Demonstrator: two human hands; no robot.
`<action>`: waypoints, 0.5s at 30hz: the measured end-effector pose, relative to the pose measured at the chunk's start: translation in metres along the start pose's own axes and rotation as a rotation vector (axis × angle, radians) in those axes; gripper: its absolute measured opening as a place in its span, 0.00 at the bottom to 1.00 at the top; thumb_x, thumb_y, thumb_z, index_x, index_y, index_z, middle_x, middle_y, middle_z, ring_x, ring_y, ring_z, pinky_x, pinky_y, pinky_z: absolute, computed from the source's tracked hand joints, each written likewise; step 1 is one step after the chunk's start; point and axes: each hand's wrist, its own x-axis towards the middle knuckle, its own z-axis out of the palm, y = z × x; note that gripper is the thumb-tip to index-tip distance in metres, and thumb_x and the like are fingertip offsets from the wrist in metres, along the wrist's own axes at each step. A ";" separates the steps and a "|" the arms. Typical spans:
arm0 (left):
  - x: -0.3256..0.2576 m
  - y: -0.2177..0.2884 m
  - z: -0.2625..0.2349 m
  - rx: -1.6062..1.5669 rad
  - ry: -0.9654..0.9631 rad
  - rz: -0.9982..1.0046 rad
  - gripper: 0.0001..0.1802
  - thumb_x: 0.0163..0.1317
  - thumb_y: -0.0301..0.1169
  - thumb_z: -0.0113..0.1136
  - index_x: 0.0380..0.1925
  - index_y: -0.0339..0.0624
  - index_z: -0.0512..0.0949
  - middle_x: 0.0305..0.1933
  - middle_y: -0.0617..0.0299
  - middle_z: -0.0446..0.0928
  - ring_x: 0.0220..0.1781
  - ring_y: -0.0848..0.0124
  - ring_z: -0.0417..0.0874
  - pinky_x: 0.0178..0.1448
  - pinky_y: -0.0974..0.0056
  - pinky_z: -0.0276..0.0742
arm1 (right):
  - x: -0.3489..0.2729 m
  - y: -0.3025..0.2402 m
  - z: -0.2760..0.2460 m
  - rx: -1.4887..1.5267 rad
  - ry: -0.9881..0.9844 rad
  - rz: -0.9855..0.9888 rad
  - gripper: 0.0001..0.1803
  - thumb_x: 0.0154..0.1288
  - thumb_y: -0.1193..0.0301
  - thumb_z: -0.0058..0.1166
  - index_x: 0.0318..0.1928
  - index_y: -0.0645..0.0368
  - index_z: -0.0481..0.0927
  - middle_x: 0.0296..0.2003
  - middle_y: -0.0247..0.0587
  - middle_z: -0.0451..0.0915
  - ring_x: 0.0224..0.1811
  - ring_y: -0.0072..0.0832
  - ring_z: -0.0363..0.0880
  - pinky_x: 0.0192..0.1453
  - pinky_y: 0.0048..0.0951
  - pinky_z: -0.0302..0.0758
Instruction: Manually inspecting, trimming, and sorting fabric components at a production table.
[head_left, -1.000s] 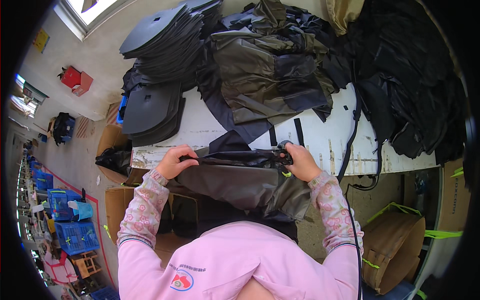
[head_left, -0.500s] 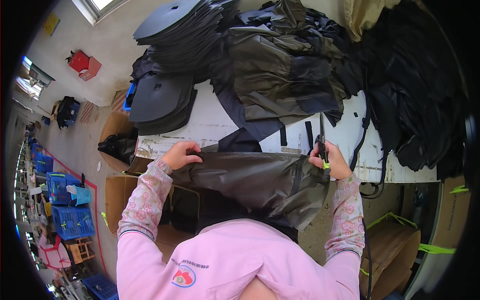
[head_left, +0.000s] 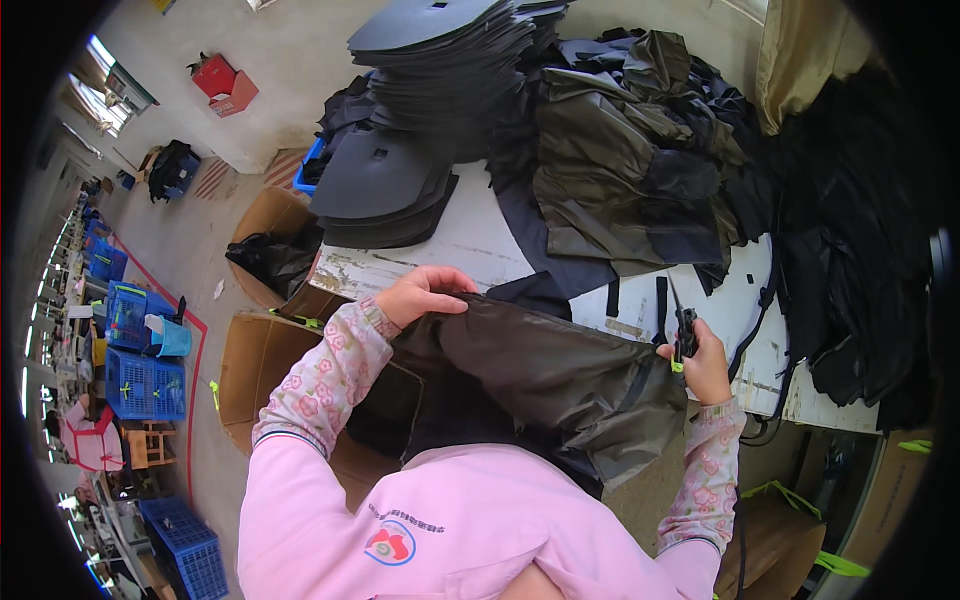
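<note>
My left hand (head_left: 425, 297) pinches the upper edge of a dark olive-brown fabric piece (head_left: 545, 360), which hangs in front of my body in loose folds. In my right hand (head_left: 708, 365) is a pair of black scissors (head_left: 686, 335), with a yellow-green tie near the handles and the slim blades pointing away from me. The right thumb and fingertips lie at the fabric's right upper corner; whether they also grip it I cannot tell. More crumpled dark fabric pieces (head_left: 620, 170) lie on the white table (head_left: 480, 235) beyond.
Stacks of dark grey curved sheets (head_left: 385, 180) stand at the table's far left. Black fabric (head_left: 840, 250) is heaped on the right. Open cardboard boxes (head_left: 262, 370) stand on the left by the table, with blue crates (head_left: 145, 385) further off. A black strap (head_left: 762, 320) hangs over the table's edge.
The left hand has risen relative to the right, so the fabric's upper edge slopes down to the right. The whole view has shifted and turned slightly. The scissors stay in my right hand.
</note>
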 end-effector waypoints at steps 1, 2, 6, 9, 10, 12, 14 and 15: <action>-0.001 0.002 0.004 -0.019 -0.004 0.001 0.16 0.60 0.23 0.64 0.49 0.37 0.78 0.44 0.65 0.81 0.45 0.80 0.80 0.51 0.75 0.75 | 0.002 -0.015 0.002 0.001 -0.002 -0.005 0.23 0.46 0.66 0.76 0.34 0.61 0.74 0.24 0.38 0.75 0.24 0.27 0.72 0.30 0.28 0.68; -0.001 0.004 0.008 -0.039 -0.014 0.001 0.17 0.60 0.23 0.64 0.50 0.36 0.78 0.45 0.65 0.81 0.46 0.80 0.80 0.51 0.74 0.75 | 0.002 -0.037 0.004 -0.156 0.003 -0.135 0.24 0.44 0.61 0.76 0.34 0.60 0.74 0.25 0.40 0.76 0.25 0.32 0.73 0.31 0.32 0.68; -0.005 0.019 0.028 -0.028 -0.020 -0.023 0.14 0.59 0.22 0.64 0.47 0.36 0.80 0.45 0.65 0.81 0.46 0.79 0.80 0.53 0.73 0.75 | 0.009 -0.099 0.030 -0.400 -0.063 -0.529 0.33 0.39 0.46 0.73 0.34 0.57 0.75 0.27 0.38 0.77 0.34 0.39 0.77 0.40 0.38 0.67; -0.005 0.020 0.037 -0.037 -0.069 -0.008 0.14 0.59 0.22 0.64 0.47 0.36 0.80 0.44 0.65 0.82 0.45 0.79 0.80 0.52 0.73 0.76 | 0.015 -0.113 0.045 -0.455 -0.137 -0.638 0.34 0.39 0.44 0.73 0.35 0.58 0.75 0.28 0.38 0.77 0.35 0.38 0.77 0.41 0.37 0.67; -0.005 0.020 0.040 -0.028 -0.070 -0.006 0.15 0.58 0.21 0.64 0.47 0.35 0.80 0.44 0.65 0.82 0.44 0.79 0.80 0.51 0.74 0.76 | 0.017 -0.117 0.046 -0.486 -0.171 -0.622 0.34 0.39 0.43 0.72 0.35 0.57 0.75 0.28 0.38 0.77 0.35 0.38 0.78 0.42 0.38 0.67; -0.005 0.022 0.045 -0.020 -0.069 -0.002 0.15 0.58 0.21 0.64 0.47 0.35 0.80 0.44 0.65 0.82 0.43 0.80 0.80 0.50 0.74 0.76 | 0.018 -0.120 0.049 -0.444 -0.157 -0.652 0.32 0.39 0.45 0.73 0.33 0.57 0.74 0.26 0.39 0.76 0.33 0.39 0.77 0.40 0.38 0.67; -0.005 0.023 0.049 -0.021 -0.085 -0.014 0.16 0.58 0.20 0.64 0.47 0.35 0.81 0.43 0.65 0.82 0.43 0.80 0.80 0.49 0.74 0.75 | 0.019 -0.122 0.050 -0.402 -0.144 -0.681 0.31 0.38 0.48 0.75 0.31 0.57 0.73 0.25 0.40 0.75 0.30 0.41 0.76 0.38 0.39 0.66; -0.006 0.023 0.050 -0.022 -0.083 -0.013 0.16 0.58 0.20 0.64 0.47 0.35 0.81 0.43 0.65 0.82 0.43 0.80 0.80 0.49 0.74 0.75 | 0.018 -0.122 0.050 -0.441 -0.190 -0.666 0.32 0.39 0.46 0.73 0.32 0.57 0.74 0.27 0.39 0.77 0.33 0.39 0.78 0.40 0.38 0.67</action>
